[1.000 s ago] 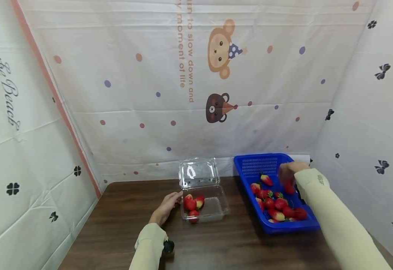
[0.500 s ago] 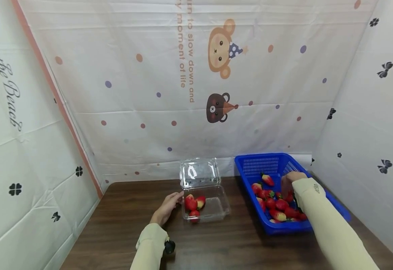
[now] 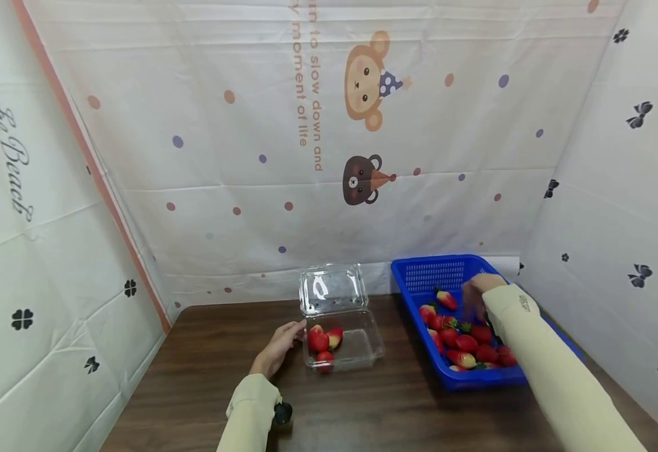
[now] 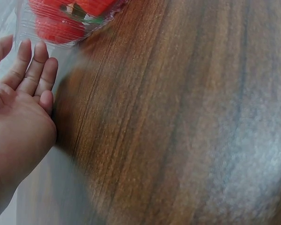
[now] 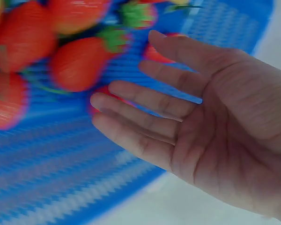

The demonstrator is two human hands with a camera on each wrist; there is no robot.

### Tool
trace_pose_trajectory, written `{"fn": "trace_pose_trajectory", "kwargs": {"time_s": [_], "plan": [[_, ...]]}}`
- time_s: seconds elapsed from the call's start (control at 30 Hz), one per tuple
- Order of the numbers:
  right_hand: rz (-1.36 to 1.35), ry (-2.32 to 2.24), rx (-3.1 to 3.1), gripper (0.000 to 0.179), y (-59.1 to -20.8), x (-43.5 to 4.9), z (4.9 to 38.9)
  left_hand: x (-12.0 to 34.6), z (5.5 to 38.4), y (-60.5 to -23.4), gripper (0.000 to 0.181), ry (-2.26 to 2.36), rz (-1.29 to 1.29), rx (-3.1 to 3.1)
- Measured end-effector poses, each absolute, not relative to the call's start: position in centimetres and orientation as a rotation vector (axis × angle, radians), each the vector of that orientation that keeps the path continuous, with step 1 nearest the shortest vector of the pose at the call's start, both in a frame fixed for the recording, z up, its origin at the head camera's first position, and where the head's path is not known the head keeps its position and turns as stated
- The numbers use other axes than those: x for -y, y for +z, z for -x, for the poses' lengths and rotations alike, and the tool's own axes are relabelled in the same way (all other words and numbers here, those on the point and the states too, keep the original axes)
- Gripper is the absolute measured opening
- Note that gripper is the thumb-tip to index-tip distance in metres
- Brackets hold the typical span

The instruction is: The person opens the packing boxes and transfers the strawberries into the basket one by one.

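Since half a second ago my right hand (image 3: 476,290) has lifted a little and slid toward the far side of the blue basket (image 3: 426,275); a second ago it had a strawberry under its fingers, now it holds none. In the right wrist view that hand (image 5: 210,117) is spread, palm showing, fingers (image 5: 145,105) straight and slightly apart, hovering over the strawberries (image 5: 79,61) on the basket's mesh floor without touching one that I can see. My right forearm in its cream sleeve (image 3: 538,351) runs from the lower right of the head view up across the basket's near right corner.

My left hand (image 3: 277,349) has not shifted. It lies just left of centre in the lower half of the head view, fingertips at the left wall of the clear clamshell box (image 3: 357,348). In the left wrist view the hand (image 4: 18,112) is flat and relaxed, fingers (image 4: 35,68) straight and together, pointing at the box wall; whether they quite touch it I cannot tell. Three strawberries (image 3: 321,342) sit in the box's left end, its lid (image 3: 331,287) standing up behind. Box and basket stand side by side on the dark wooden table (image 3: 204,376).
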State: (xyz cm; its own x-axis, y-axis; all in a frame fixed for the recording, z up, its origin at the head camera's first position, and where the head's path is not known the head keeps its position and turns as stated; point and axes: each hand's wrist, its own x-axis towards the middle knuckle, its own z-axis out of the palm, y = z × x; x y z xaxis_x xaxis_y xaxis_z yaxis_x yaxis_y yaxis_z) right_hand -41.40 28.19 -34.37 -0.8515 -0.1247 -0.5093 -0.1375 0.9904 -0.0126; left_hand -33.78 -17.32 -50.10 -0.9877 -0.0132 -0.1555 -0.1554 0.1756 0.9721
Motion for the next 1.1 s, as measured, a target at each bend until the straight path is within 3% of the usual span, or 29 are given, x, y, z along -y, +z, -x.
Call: {"fn": "trace_pose_trajectory", "kwargs": {"time_s": [0.17,0.3,0.43,0.57,0.8,1.1], "plan": [[0.359,-0.101,-2.584,0.021,-30.7,-23.3,42.2,17.4,33.8,-49.8,0.039,1.941,0.172,-2.327],[0.738,-0.002,-2.618,0.033,-29.5,-17.6,42.2,17.5,33.7,-49.9,0.038,1.938,0.178,-2.335],[1.137,0.049,-2.614,0.029,-30.8,-12.1,40.9,17.5,33.7,-50.1,0.04,1.929,0.185,-2.332],[1.336,0.1,-2.533,0.027,-33.6,-7.8,39.1,17.3,33.8,-50.1,0.04,1.924,0.182,-2.331],[1.334,0.232,-2.444,0.041,-38.3,-3.8,37.0,17.1,34.0,-50.0,0.038,1.936,0.175,-2.327],[1.284,0.317,-2.468,0.031,-40.3,-2.5,36.6,17.1,34.0,-49.9,0.038,1.939,0.199,-2.323]]}}
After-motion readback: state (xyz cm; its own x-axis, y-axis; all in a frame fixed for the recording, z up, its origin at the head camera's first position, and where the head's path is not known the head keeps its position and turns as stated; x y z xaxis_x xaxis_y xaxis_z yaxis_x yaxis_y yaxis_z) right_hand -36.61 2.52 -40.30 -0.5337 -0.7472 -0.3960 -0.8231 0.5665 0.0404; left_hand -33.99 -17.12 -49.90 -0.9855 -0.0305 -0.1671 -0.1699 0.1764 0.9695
